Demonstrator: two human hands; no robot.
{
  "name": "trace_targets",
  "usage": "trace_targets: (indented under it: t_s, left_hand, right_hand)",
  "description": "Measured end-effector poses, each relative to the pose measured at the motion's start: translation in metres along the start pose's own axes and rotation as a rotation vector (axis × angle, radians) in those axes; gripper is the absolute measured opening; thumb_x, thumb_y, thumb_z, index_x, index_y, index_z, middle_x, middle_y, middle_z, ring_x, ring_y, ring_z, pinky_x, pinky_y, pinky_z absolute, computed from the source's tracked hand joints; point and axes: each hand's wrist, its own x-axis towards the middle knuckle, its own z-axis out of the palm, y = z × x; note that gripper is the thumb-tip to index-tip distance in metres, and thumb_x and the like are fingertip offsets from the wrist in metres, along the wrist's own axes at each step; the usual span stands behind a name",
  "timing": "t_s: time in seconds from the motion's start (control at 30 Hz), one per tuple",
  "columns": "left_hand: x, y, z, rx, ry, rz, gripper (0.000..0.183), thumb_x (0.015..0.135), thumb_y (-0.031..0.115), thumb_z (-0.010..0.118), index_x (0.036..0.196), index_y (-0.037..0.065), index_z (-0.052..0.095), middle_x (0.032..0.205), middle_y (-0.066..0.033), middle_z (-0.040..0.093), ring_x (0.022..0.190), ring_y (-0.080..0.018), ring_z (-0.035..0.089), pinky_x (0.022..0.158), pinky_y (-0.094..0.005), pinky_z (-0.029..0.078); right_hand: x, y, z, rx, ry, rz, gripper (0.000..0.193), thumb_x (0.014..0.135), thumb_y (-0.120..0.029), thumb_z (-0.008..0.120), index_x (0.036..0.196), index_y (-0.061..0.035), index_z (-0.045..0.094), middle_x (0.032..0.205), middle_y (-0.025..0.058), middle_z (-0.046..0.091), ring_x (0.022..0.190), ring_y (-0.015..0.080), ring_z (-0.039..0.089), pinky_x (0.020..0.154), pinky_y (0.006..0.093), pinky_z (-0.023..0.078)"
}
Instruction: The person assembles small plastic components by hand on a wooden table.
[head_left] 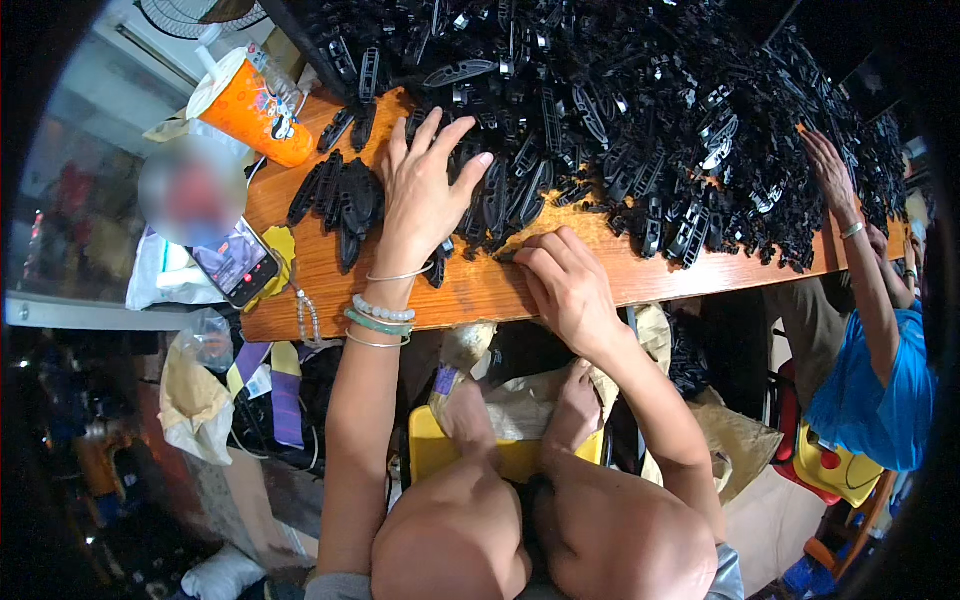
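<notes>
A large heap of black plastic parts (600, 120), many long and oval with slotted frames, covers the back of the wooden table (460, 295). My left hand (425, 190) rests at the heap's near left edge, fingers spread, with several bracelets on the wrist. Left of it lies a smaller cluster of oval black parts (352, 200). Close to the table's front edge, my right hand (570, 285) is closed, thumb and fingers pinched on a small black plastic part (508, 256). Most of that part is hidden by the fingers.
An orange drink cup (262, 110) with a straw stands at the back left. A lit phone (235, 262) lies near the left edge beside a beaded string (306, 318). At the right, a co-worker in blue (870, 380) reaches a hand (830, 170) into the heap.
</notes>
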Motion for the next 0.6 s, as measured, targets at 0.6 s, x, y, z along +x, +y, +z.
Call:
trace_targets:
  t_s: [0.6]
  left_hand:
    - [-0.010, 0.064, -0.015, -0.605, 0.017, -0.315, 0.020, 0.079, 0.010, 0.070, 0.092, -0.002, 0.061, 0.078, -0.0127, 0.065, 0.066, -0.0172, 0.061, 0.060, -0.0279, 0.049]
  right_hand:
    - [-0.026, 0.005, -0.004, 0.035, 0.262, 0.145, 0.020, 0.068, 0.008, 0.069, 0.082, 0.0003, 0.058, 0.084, 0.0132, 0.059, 0.075, 0.0300, 0.056, 0.066, 0.0360, 0.047]
